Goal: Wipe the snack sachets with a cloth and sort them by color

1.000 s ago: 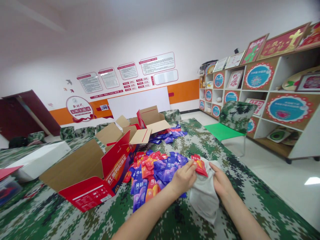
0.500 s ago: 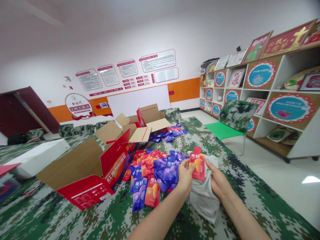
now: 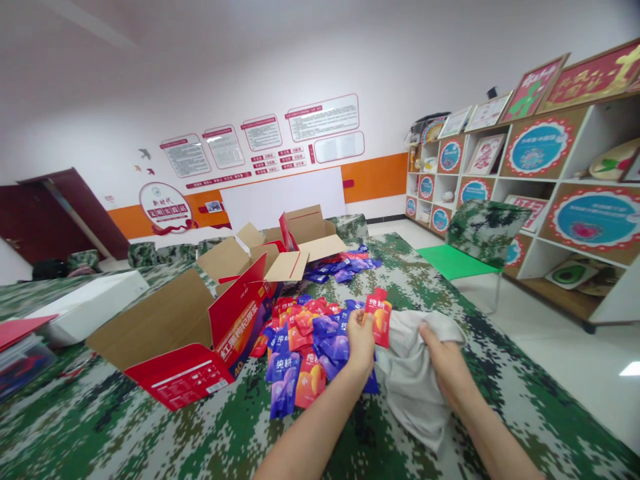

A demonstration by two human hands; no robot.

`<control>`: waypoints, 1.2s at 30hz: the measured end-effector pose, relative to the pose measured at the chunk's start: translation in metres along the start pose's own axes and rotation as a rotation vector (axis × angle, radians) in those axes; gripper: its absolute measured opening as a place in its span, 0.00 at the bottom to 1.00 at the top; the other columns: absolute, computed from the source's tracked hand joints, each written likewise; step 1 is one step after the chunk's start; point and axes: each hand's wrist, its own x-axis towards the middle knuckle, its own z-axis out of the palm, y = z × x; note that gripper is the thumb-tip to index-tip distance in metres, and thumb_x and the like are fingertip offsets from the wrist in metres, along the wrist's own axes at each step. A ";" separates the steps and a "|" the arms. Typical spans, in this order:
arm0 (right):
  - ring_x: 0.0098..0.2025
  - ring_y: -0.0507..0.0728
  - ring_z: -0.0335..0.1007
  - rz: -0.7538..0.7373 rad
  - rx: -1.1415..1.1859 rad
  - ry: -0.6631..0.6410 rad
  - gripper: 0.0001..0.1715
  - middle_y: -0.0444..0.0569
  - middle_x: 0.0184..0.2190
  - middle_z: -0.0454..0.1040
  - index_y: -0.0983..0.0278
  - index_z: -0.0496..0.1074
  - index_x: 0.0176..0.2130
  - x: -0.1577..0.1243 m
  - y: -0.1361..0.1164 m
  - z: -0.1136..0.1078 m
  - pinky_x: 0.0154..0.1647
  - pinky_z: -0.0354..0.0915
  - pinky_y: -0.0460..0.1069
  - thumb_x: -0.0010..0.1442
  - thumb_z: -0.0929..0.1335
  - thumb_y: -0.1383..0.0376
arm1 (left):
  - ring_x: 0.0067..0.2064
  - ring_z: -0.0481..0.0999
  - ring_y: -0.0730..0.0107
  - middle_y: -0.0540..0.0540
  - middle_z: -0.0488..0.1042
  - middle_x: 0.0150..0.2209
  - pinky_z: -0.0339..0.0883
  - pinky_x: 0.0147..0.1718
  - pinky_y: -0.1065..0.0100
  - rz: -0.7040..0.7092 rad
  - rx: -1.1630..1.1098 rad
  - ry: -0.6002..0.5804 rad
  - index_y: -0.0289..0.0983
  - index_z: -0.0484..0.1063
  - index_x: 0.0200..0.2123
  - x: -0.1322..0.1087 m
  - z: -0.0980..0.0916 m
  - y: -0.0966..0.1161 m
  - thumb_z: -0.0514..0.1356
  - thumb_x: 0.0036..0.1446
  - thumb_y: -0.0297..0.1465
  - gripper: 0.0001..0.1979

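My left hand (image 3: 361, 343) pinches a red and orange packet (image 3: 379, 319) and holds it upright above the table. My right hand (image 3: 445, 361) grips a grey cloth (image 3: 413, 383) that lies bunched on the camouflage table cover (image 3: 400, 280), just right of the packet. A pile of purple, red and orange packets (image 3: 305, 347) lies under and left of my left hand. Both forearms reach in from the bottom edge.
An open red and brown carton (image 3: 200, 327) lies on its side left of the pile, with a second open carton (image 3: 295, 243) and more purple packets (image 3: 345, 267) behind. A white box (image 3: 85, 307) sits far left. A camouflage chair (image 3: 480, 233) and shelves (image 3: 550, 187) stand right.
My left hand has moved the red packet left, away from the cloth. My right hand stays closed on the cloth. The view has shifted slightly.
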 end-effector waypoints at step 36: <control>0.36 0.62 0.74 0.431 0.257 -0.023 0.09 0.49 0.25 0.77 0.65 0.72 0.30 0.003 -0.015 -0.006 0.40 0.69 0.55 0.43 0.68 0.67 | 0.48 0.68 0.66 0.42 0.70 0.43 0.60 0.48 0.67 0.277 1.078 -0.302 0.37 0.67 0.38 0.083 -0.015 0.053 0.52 0.51 0.27 0.10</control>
